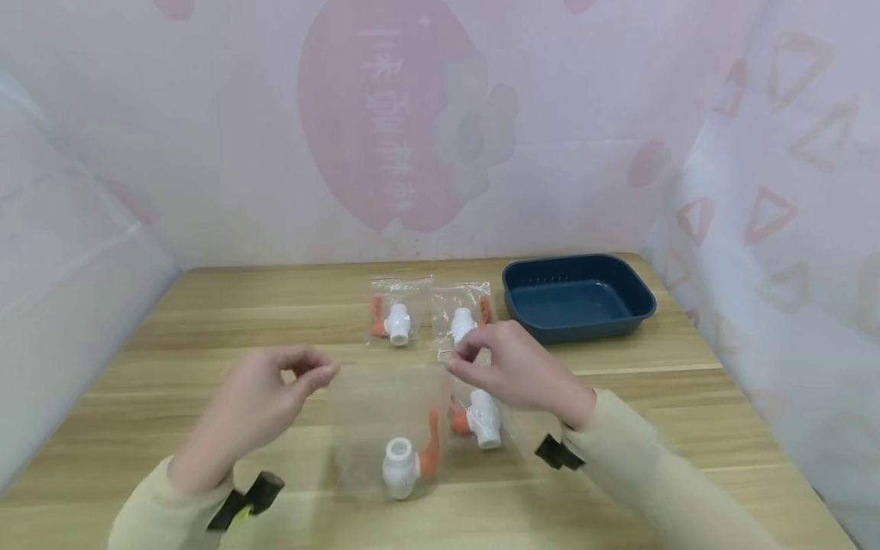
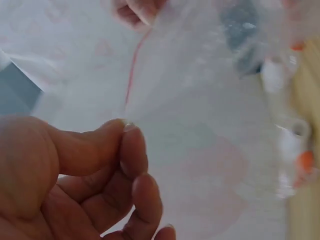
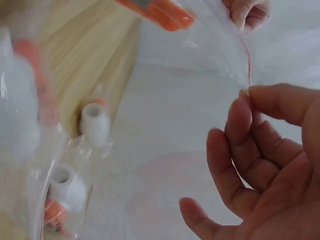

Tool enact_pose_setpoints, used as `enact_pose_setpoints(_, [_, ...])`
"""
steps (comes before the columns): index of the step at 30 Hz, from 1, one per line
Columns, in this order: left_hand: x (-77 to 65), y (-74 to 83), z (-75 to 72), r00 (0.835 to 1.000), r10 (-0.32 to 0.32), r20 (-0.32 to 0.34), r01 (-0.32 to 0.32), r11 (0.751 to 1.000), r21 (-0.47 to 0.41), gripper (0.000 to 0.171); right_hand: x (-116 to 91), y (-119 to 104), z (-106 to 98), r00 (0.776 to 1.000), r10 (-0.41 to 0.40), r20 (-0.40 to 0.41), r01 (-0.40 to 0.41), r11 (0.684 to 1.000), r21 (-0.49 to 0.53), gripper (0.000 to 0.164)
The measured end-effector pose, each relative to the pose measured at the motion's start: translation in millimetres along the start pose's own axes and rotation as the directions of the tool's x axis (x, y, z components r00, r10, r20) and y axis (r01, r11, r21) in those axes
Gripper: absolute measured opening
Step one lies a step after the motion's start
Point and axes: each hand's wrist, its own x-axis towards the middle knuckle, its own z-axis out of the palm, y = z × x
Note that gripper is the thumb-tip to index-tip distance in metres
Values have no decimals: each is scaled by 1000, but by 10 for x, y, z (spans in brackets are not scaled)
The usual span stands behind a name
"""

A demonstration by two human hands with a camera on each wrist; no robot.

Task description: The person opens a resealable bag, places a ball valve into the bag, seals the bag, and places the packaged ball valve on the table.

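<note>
A clear zip bag [image 1: 385,401] hangs upright over the near middle of the table, with a white ball valve [image 1: 399,472] with an orange handle low inside it. My left hand [image 1: 264,393] pinches one top corner between thumb and index finger; the other fingers curl loosely. At the opposite top corner, thumb and fingertip of my right hand [image 1: 516,374] grip the bag. Its red seal line [image 2: 132,75] runs stretched between the two hands in the left wrist view. Just right of the bag lies another bagged valve [image 1: 484,420], partly below my right hand.
Two more bagged valves, one on the left [image 1: 398,325] and one on the right [image 1: 463,325], lie farther back on the wooden table [image 1: 261,305]. A dark blue plastic basket [image 1: 577,330] stands at the back right. Pale printed cloth [image 1: 241,153] encloses the back and sides.
</note>
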Motion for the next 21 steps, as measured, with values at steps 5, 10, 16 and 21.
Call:
enact_pose_setpoints(5, [450, -493, 200, 986, -102, 128, 111, 992, -59, 16, 431, 245, 118, 991, 120, 66, -109, 983, -149, 20])
enact_pose_setpoints(10, [810, -850, 396, 967, -116, 227, 131, 990, -53, 21, 767, 480, 220, 957, 238, 165, -175, 929, -327, 26])
enact_pose_setpoints(16, [1023, -1095, 622, 939, -144, 313, 161, 987, -28, 16, 1006, 691, 360, 908, 340, 244, -185, 848, -496, 36])
enact_pose_setpoints(21, [1053, -1110, 680, 932, -176, 316, 186, 983, 0, 31, 1057, 706, 353, 897, 379, 226, -207, 814, -543, 27])
